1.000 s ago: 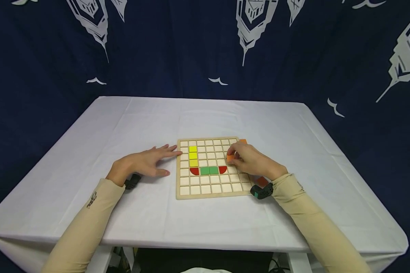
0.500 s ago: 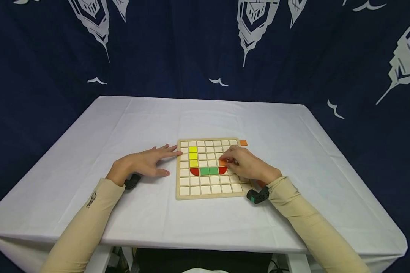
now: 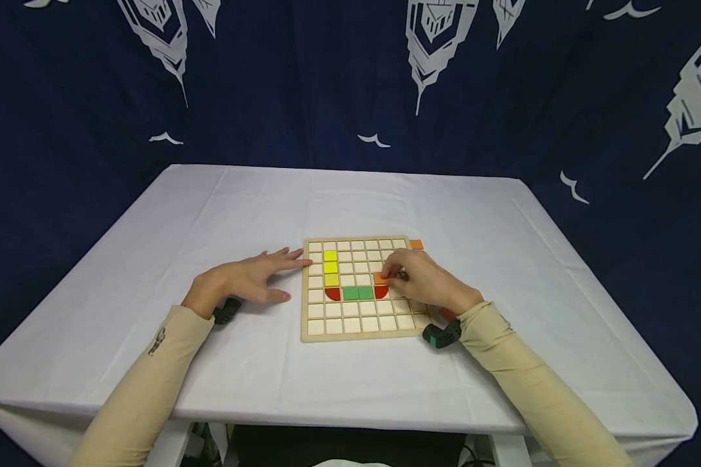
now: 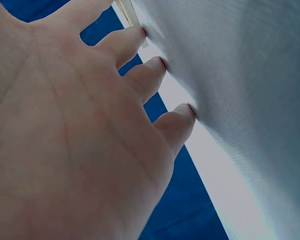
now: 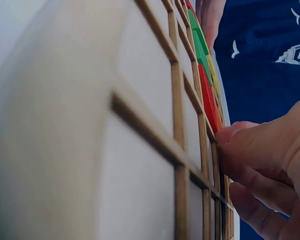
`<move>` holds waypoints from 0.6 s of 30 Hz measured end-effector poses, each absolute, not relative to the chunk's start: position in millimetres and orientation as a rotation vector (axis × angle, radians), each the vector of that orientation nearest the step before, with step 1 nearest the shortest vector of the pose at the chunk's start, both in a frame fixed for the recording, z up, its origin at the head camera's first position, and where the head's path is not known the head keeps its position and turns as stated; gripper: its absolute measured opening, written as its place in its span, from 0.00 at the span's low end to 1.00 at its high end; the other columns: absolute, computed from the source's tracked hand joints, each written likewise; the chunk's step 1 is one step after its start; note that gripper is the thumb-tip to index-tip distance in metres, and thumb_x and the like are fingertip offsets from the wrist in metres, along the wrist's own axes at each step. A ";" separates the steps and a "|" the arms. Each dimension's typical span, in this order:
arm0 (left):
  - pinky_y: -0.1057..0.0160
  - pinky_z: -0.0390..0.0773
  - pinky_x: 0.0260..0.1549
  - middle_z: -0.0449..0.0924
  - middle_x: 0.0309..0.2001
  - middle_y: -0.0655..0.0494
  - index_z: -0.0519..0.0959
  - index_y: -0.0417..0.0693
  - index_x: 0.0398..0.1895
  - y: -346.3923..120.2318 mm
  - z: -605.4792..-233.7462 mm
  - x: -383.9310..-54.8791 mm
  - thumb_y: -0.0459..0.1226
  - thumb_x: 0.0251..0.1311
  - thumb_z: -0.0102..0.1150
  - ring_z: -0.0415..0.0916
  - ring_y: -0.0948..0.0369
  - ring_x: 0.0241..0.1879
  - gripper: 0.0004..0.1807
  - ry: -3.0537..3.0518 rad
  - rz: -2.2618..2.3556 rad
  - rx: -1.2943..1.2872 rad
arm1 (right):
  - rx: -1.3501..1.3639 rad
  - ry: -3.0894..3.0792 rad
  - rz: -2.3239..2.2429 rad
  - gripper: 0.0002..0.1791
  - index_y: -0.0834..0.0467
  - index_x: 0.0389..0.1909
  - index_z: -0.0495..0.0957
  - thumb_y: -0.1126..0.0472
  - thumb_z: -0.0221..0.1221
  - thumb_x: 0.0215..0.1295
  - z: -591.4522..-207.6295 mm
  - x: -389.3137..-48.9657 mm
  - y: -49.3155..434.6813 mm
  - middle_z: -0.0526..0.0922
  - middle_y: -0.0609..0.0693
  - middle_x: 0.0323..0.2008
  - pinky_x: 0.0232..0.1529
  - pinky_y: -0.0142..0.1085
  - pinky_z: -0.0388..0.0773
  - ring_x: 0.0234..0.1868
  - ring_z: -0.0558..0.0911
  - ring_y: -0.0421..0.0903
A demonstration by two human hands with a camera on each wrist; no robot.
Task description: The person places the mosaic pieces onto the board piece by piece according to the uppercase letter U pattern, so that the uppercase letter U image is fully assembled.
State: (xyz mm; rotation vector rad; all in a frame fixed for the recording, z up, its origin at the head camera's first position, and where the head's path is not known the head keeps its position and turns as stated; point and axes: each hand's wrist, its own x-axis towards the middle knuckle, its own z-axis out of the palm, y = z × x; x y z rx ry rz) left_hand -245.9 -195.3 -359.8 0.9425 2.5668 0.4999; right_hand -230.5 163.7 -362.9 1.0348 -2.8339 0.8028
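Observation:
A wooden grid board [image 3: 350, 336] with pale square cells lies on the white table. My left hand [image 3: 257, 272] rests on the cloth with fingers spread, the index fingertip at the board's left rim. With thumb and fingertips, my right hand [image 3: 423, 279] pinches the right side of an orange square tile [image 3: 379, 278], which lies over a cell just above the right red rounded tile [image 3: 381, 292]. Between that and the left red rounded tile [image 3: 332, 294] are two green tiles [image 3: 357, 293]. A column of yellow tiles [image 3: 330, 267] rises above the left red one.
Another orange tile [image 3: 417, 244] lies beside the board's upper right corner. A reddish piece [image 3: 447, 314] shows partly under the right wrist. Dark wrist cameras [image 3: 442, 333] sit under both wrists, and a dark blue patterned curtain [image 3: 304, 84] hangs behind the table.
My right hand has carried the orange tile leftward and down to the cell above the right red tile. The second orange tile has come fully into view. My left hand has stayed still.

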 end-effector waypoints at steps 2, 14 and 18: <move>0.34 0.39 0.78 0.44 0.83 0.49 0.56 0.58 0.81 -194.5 -359.4 -245.9 0.41 0.65 0.61 0.37 0.42 0.83 0.42 2.563 0.499 0.934 | 1.045 -2.822 0.812 0.08 0.59 0.39 0.84 0.73 0.63 0.62 -363.4 -230.2 164.1 0.86 0.50 0.38 0.43 0.37 0.80 0.40 0.81 0.44; 0.32 0.39 0.77 0.43 0.83 0.46 0.56 0.57 0.81 -194.0 -359.1 -245.5 0.42 0.65 0.62 0.36 0.40 0.82 0.42 2.562 0.502 0.939 | 1.036 -2.877 0.731 0.04 0.57 0.40 0.84 0.67 0.62 0.67 -348.4 -231.9 181.6 0.87 0.49 0.41 0.43 0.39 0.80 0.42 0.82 0.44; 0.32 0.39 0.77 0.43 0.83 0.46 0.56 0.57 0.81 -193.4 -359.9 -245.7 0.42 0.65 0.62 0.37 0.40 0.82 0.42 2.566 0.501 0.946 | 0.893 -3.099 0.666 0.03 0.56 0.36 0.82 0.61 0.64 0.67 -331.1 -225.0 202.0 0.85 0.48 0.36 0.39 0.37 0.77 0.37 0.80 0.43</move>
